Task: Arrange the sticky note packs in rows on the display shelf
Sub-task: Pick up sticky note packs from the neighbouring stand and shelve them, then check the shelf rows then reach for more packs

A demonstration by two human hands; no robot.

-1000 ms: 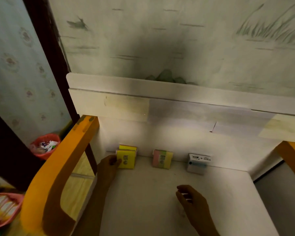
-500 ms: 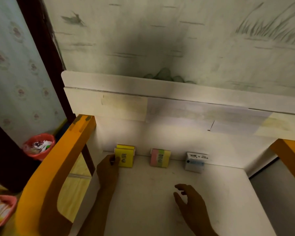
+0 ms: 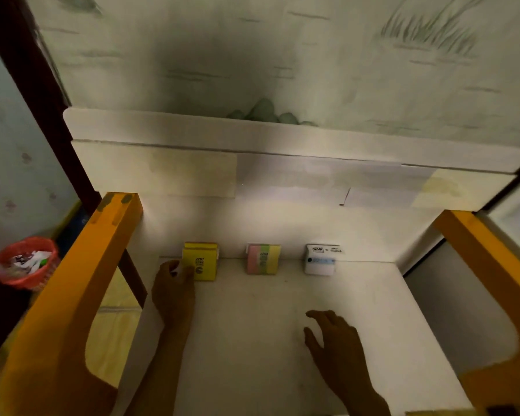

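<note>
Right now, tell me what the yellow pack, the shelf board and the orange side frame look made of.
Yellow pack: paper notes, likely in a thin wrapper; printed face, flat blocky shape, gloss too dim to judge.
Shelf board: white, matte, painted or laminated board by its smooth, slightly scuffed surface.
Orange side frame: probably painted wood or board; thick flat edges, even orange coat, taped patches on top.

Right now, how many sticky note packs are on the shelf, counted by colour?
Yellow pack, which the left hand touches: 1
Pink, green and yellow striped pack: 1
White pack with a blue band: 1
Total: 3, in one row along the shelf's back wall.
</note>
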